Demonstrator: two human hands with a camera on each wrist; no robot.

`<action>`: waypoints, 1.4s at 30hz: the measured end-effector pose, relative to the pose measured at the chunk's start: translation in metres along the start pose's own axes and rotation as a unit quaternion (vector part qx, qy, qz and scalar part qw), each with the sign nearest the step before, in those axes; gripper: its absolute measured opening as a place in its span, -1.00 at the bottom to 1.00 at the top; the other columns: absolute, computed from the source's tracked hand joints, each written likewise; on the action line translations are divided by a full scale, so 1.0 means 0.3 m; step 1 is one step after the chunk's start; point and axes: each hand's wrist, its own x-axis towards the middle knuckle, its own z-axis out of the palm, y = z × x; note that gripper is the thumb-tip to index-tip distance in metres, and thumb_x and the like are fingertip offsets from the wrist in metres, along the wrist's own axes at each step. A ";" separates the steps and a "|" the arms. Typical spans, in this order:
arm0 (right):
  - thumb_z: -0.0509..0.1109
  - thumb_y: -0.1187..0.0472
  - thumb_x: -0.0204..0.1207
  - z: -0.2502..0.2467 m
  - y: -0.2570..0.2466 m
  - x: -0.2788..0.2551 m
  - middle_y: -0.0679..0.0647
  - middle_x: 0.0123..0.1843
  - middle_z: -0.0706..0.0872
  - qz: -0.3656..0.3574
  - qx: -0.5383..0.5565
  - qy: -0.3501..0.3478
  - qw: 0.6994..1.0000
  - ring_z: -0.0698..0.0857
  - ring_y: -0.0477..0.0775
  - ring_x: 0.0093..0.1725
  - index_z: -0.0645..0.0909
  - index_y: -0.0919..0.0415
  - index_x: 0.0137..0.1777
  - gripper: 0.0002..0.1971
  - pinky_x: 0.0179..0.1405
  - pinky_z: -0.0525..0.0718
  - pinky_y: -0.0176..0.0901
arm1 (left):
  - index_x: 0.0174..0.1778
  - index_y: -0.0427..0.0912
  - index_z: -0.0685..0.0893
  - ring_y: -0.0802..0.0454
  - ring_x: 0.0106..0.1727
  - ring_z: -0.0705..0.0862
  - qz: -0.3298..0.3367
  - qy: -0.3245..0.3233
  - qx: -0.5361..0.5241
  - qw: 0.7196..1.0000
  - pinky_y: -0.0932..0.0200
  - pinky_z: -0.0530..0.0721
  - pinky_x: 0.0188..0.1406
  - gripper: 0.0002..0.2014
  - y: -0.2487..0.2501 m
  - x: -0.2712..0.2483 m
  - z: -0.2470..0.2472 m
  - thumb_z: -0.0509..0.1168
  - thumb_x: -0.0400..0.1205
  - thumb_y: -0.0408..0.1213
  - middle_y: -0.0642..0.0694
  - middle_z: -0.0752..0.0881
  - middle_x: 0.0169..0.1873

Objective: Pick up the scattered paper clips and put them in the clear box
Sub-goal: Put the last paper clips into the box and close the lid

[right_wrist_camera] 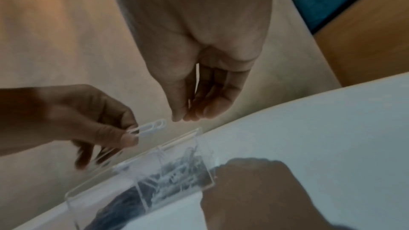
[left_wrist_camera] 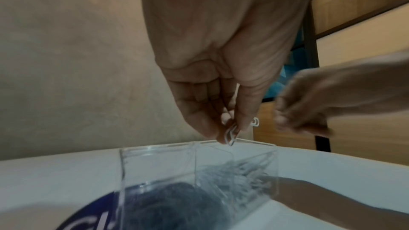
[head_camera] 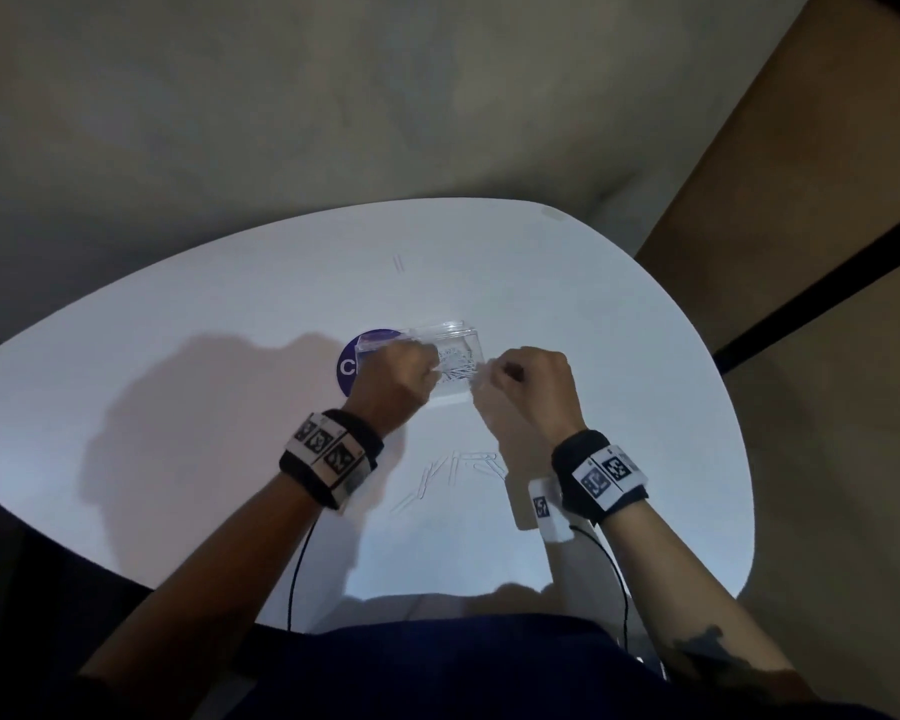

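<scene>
**Two hands over one clear box**

Several loose paper clips [head_camera: 450, 472] lie on the white table [head_camera: 178, 407], nearest the person. Left hand [head_camera: 393, 379]: pinching white clips [right_wrist_camera: 147, 128] between thumb and fingers, above the clear box [head_camera: 448, 350]. Right hand [head_camera: 533, 387]: fingertips bunched close just beside the box; whether it holds a clip cannot be told. Box: many clips [right_wrist_camera: 177, 176] piled in its right compartment. Farthest: one stray clip [head_camera: 399, 263].

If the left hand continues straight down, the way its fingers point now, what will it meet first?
Probably the clear box. The left hand hangs just above its open top, fingertips down, pinching paper clips. Going on, it would likely enter the opening and reach the pile of clips inside, though depth is uncertain.
</scene>
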 end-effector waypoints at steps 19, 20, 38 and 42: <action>0.51 0.26 0.41 0.151 0.155 -0.246 -0.10 -0.17 0.47 -0.040 -0.140 -0.123 0.982 0.46 -0.02 -0.17 0.51 0.12 -0.20 -0.81 -0.30 0.41 -0.13 | -0.35 -0.17 0.65 -0.06 -0.30 0.68 -0.024 -0.116 -0.047 0.992 0.13 0.60 -0.20 -0.76 -0.013 -0.082 0.041 0.43 0.54 -0.12 -0.08 0.71 -0.35; 0.51 0.26 0.42 0.153 0.157 -0.248 -0.11 -0.19 0.48 -0.034 -0.136 -0.119 0.983 0.46 -0.03 -0.17 0.54 0.12 -0.19 -0.83 -0.29 0.38 -0.13 | -0.38 -0.14 0.64 -0.05 -0.26 0.68 -0.059 -0.165 -0.018 0.984 0.12 0.56 -0.15 -0.71 -0.007 -0.125 0.047 0.49 0.46 -0.02 -0.06 0.71 -0.34; 0.36 0.09 0.37 0.111 0.136 -0.219 0.02 -0.37 0.55 -0.005 -0.166 -0.138 0.976 0.52 0.11 -0.29 0.40 0.20 -0.30 -0.77 -0.39 0.41 -0.11 | -0.39 -0.21 0.50 -0.20 -0.39 0.57 -0.078 -0.167 -0.008 0.983 -0.11 0.59 -0.34 -0.87 0.010 -0.327 0.159 0.21 0.49 -0.33 -0.12 0.62 -0.46; 0.33 0.08 0.35 0.096 0.149 -0.217 0.08 -0.38 0.57 -0.002 -0.128 -0.131 0.983 0.52 0.14 -0.30 0.44 0.23 -0.32 -0.78 -0.36 0.51 -0.05 | -0.23 -0.13 0.61 -0.07 -0.30 0.64 -0.100 -0.102 -0.118 0.983 -0.01 0.61 -0.24 -0.96 -0.020 -0.327 0.148 0.32 0.53 -0.29 0.00 0.69 -0.39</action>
